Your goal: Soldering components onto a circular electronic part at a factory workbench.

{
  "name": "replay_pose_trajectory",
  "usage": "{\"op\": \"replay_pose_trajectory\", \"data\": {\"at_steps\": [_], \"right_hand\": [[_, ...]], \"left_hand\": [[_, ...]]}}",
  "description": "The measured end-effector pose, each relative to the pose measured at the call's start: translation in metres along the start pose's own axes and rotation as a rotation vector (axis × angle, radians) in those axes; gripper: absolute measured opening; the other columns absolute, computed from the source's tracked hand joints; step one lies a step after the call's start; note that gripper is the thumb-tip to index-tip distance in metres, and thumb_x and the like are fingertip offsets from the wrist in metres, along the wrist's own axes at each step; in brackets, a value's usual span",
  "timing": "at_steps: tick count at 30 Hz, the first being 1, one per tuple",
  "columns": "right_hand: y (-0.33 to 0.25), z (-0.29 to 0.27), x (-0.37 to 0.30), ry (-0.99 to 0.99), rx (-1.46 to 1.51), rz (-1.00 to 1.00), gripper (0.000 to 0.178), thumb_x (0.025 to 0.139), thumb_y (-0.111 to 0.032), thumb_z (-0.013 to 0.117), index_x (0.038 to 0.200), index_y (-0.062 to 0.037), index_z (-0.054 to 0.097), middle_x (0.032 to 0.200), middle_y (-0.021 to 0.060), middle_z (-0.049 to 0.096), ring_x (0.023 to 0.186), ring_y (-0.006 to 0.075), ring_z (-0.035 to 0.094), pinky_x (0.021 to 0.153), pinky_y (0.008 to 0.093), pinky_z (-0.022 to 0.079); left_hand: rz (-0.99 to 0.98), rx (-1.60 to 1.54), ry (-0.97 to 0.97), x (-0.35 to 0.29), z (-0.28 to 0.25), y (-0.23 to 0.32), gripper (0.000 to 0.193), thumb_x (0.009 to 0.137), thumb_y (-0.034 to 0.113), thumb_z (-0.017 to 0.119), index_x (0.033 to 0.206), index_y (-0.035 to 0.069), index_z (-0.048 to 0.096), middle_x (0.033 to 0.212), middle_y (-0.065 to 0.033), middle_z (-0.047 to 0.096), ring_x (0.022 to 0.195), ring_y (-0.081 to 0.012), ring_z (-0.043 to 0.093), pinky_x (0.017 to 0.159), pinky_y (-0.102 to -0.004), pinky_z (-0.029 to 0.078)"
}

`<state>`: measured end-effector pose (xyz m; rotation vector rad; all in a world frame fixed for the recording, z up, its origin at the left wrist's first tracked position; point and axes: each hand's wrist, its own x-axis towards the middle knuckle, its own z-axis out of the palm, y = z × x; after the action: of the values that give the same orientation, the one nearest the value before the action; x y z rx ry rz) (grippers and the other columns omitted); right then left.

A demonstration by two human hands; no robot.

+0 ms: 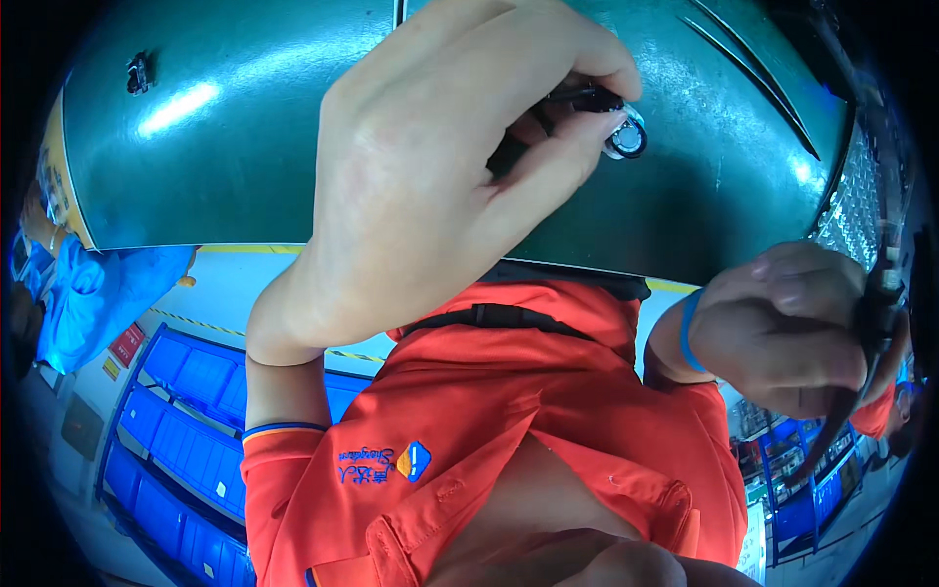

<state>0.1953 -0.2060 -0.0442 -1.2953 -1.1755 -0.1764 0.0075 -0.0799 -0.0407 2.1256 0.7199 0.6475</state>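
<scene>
My left hand (430, 166) is raised over the green table (264, 196), back of the hand up. Its thumb and index finger pinch a small black part (626, 137) with a round silvery face and a dark rim; the fingers hide the rest of it. On the right, my right hand (782, 323), with a blue band at the wrist, is curled by the table's near right corner. A slim dark tool-like thing (878, 313) with a metal collar and a tapering end runs along its fingers. Its exact kind cannot be made out.
A small black piece (139, 73) lies at the table's far left, and long dark strips (758, 83) lie far right. Clear plastic wrap (861, 205) borders the right edge. Blue bins (186, 421) stand lower left. A person in a blue garment (98, 293) is at the left.
</scene>
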Motion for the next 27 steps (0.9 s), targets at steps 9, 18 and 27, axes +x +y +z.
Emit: {"op": "replay_pose_trajectory", "data": {"at_steps": [9,18,27], "right_hand": [[-0.006,-0.002,-0.004,-0.276,0.061,-0.185,0.035,0.097,-0.029,0.054,0.11,0.0038,0.056,0.071,0.0146,0.052,0.054,0.0192,0.042,0.04,0.0305,0.031],[-0.008,0.002,-0.001,-0.322,0.03,-0.166,0.033,0.092,-0.025,0.057,0.105,0.0059,0.059,0.069,0.0155,0.053,0.05,0.02,0.043,0.038,0.0307,0.032],[-0.008,0.002,-0.001,-0.335,0.038,-0.183,0.033,0.091,-0.024,0.058,0.106,0.0057,0.058,0.068,0.0153,0.051,0.051,0.0208,0.043,0.039,0.0316,0.033]], "left_hand": [[0.001,0.014,-0.012,0.002,0.0,0.003,0.02,0.085,-0.013,0.072,0.104,-0.008,0.072,0.102,-0.0156,0.07,0.083,-0.0186,0.069,0.07,-0.0254,0.055],[-0.008,0.03,-0.016,0.001,-0.002,0.006,0.02,0.086,-0.013,0.071,0.104,-0.009,0.071,0.103,-0.0156,0.07,0.084,-0.0185,0.068,0.071,-0.0253,0.055],[-0.014,0.037,-0.016,0.001,-0.001,0.007,0.02,0.086,-0.014,0.071,0.105,-0.009,0.071,0.104,-0.0155,0.069,0.085,-0.0184,0.068,0.072,-0.0252,0.055]]}}
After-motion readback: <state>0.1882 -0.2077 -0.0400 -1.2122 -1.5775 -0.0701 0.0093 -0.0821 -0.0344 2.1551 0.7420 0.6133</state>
